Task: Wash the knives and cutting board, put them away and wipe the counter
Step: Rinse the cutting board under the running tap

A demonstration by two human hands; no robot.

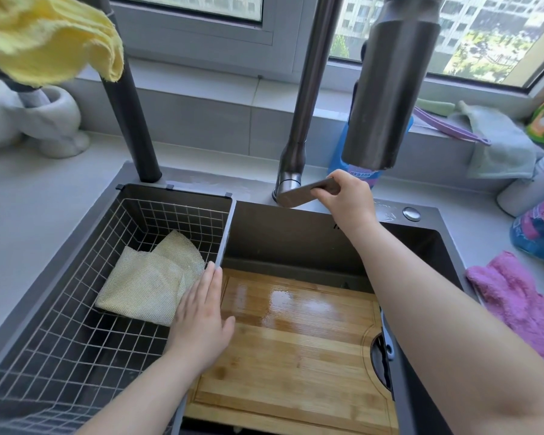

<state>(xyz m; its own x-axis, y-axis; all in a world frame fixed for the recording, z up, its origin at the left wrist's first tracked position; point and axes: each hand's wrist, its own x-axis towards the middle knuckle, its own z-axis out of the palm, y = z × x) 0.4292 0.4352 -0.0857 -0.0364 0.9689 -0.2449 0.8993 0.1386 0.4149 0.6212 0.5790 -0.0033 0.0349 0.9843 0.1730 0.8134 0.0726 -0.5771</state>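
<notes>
My right grip [346, 196] curls round the faucet lever [299, 196] behind the sink [296, 237]. My left grip [201, 312] lies flat, fingers straight, holding nothing, at the left edge of the wet cutting board [296, 340]. The board lies in the sink beside the wire basket [76, 309]. A pink cloth [515, 302] sits on the bench [29, 215].

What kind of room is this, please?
Most likely a home kitchen: a dark sink with a tall faucet, a wet wooden cutting board set in it, and a wire basket beside.

bright daylight from window [453, 32] | glare on cutting board [283, 296] | edges bowed
</notes>
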